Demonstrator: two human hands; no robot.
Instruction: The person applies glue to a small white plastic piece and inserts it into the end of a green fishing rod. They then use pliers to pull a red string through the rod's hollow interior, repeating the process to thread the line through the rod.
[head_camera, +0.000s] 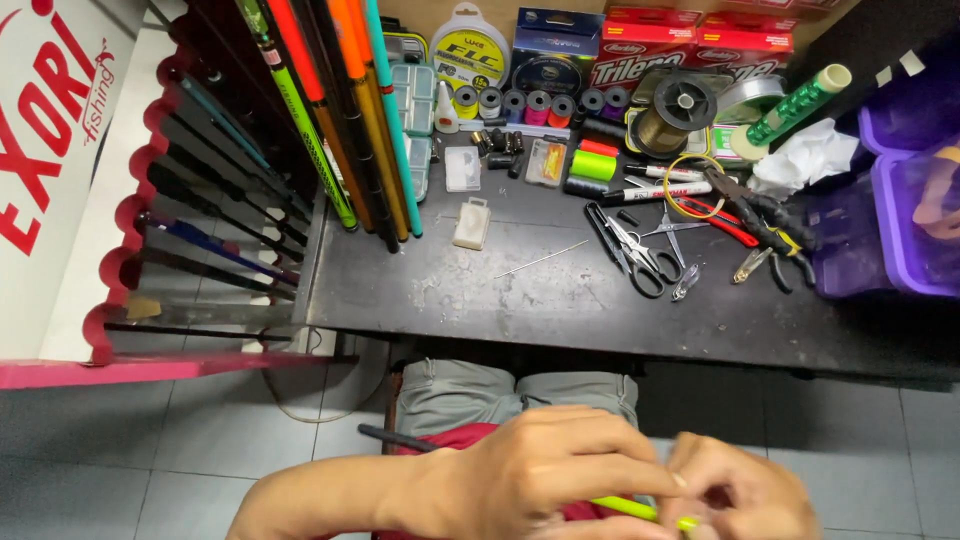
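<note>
Below the surface (560, 290), both hands pinch a yellow rod (625, 508).
Left hand (545, 480) and right hand (740, 495) each grip it; it seems to run left-right between them.

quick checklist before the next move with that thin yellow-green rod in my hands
1. Left hand pinches the yellow-green rod: ok.
2. Right hand at the rod's tip: ok, but the exact finger contact cannot be told.
3. Rod's dark rear end lies over the lap, apart from the black table: ok.
4. Scissors within view on the table, untouched: ok.
5. Thin needle lies loose on the table's bare middle: not ok if an arm sweeps there.
6. Rod tip's condition: cannot tell, fingers hide it.
</note>
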